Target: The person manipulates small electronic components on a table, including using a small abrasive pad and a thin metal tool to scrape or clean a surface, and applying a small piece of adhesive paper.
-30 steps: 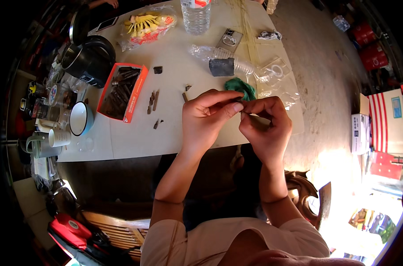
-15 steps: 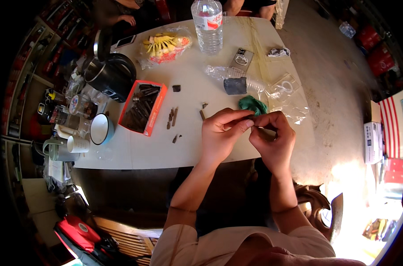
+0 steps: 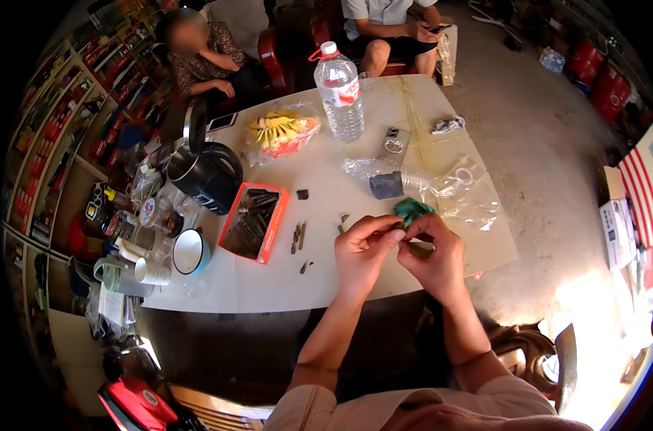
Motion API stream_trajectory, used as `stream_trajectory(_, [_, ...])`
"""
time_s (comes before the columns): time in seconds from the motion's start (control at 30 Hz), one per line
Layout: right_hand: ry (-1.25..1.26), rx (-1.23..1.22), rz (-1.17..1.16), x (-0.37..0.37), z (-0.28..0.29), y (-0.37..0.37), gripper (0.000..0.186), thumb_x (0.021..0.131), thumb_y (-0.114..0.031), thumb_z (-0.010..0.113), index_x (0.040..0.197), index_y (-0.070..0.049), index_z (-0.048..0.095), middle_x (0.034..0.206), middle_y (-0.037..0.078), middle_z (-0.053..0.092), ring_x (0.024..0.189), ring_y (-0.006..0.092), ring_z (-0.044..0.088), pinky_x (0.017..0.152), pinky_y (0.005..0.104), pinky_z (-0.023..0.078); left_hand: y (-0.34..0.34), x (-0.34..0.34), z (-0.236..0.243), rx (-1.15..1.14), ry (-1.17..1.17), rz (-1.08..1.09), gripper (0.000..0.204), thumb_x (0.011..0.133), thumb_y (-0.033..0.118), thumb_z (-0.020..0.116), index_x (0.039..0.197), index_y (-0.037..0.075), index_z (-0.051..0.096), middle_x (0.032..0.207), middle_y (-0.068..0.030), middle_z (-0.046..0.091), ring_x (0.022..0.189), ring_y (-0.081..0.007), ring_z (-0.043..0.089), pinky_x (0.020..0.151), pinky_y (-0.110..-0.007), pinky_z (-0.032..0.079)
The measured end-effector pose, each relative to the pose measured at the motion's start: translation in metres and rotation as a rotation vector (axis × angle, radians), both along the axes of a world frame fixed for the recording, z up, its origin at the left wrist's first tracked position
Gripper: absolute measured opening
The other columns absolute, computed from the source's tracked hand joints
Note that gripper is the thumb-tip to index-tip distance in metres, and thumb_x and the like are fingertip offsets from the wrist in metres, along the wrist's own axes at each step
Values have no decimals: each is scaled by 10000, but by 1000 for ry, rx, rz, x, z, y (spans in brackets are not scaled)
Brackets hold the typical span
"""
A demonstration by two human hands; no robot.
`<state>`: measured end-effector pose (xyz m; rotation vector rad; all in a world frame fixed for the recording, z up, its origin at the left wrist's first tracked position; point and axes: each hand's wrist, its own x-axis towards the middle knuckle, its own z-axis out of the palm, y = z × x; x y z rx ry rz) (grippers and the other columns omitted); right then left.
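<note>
My left hand (image 3: 366, 255) and my right hand (image 3: 434, 257) meet over the near part of the table (image 3: 326, 287), both pinching a small dark piece (image 3: 399, 227) between thumbs and fingertips. Just behind them lies a crumpled green cloth (image 3: 413, 207), with a dark grey block (image 3: 387, 184) and clear crumpled plastic (image 3: 467, 188) beyond. To the left, an open orange-red box (image 3: 251, 223) holds many dark sticks. Several short brown pieces (image 3: 298, 238) and a small dark chunk (image 3: 302, 195) lie loose beside it.
A kettle (image 3: 204, 179), enamel cup (image 3: 191, 258) and mugs (image 3: 153, 271) crowd the left. Bananas (image 3: 283, 131), a water bottle (image 3: 341, 100) and two phones (image 3: 222, 122) (image 3: 394, 144) lie farther back. Two people (image 3: 211, 65) (image 3: 387, 36) sit beyond. A wooden chair (image 3: 204, 408) is below.
The view has tilted up, bringing the two seated people into sight and shifting the table lower in the picture. My hands stay pinched together on the small piece.
</note>
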<state>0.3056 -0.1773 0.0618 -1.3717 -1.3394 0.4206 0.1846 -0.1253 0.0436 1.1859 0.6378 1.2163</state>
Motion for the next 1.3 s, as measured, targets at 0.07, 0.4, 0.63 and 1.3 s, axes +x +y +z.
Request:
stream_trajectory(0.07, [21, 13, -5, -1, -1, 1, 231, 693, 21, 687, 861, -14, 532, 807, 67, 604, 760, 189, 669, 705, 283, 528, 1, 0, -3, -9, -14, -8, 200, 813, -41, 675, 1011, -54, 642, 943, -67, 643, 832, -122, 623, 756, -236, 503])
stream_trajectory(0.4, [574, 23, 161, 13, -7, 4, 171, 826, 28, 652, 925, -12, 518, 918, 45, 584, 869, 108, 565, 797, 233, 452, 4, -6, -3, -142, -123, -135, 161, 880, 31, 606, 1030, -20, 574, 896, -70, 633, 783, -133, 607, 711, -263, 513])
stream_trajectory(0.63, [927, -26, 238, 20, -14, 6, 174, 847, 33, 618, 959, -35, 503, 1001, 58, 571, 960, 128, 547, 835, 271, 466, 1, -1, 3, -302, -226, -266, 191, 938, 143, 549, 1061, -3, 563, 859, -61, 596, 733, -141, 592, 623, -265, 512])
stream_trajectory(1.3, [-50, 457, 45, 22, -18, 10, 215, 748, 124, 565, 843, -58, 501, 853, 80, 679, 1037, 275, 507, 932, 411, 419, -3, -1, 2, -356, -235, -351, 191, 905, 93, 605, 1058, -19, 593, 737, -37, 606, 625, -100, 586, 558, -240, 512])
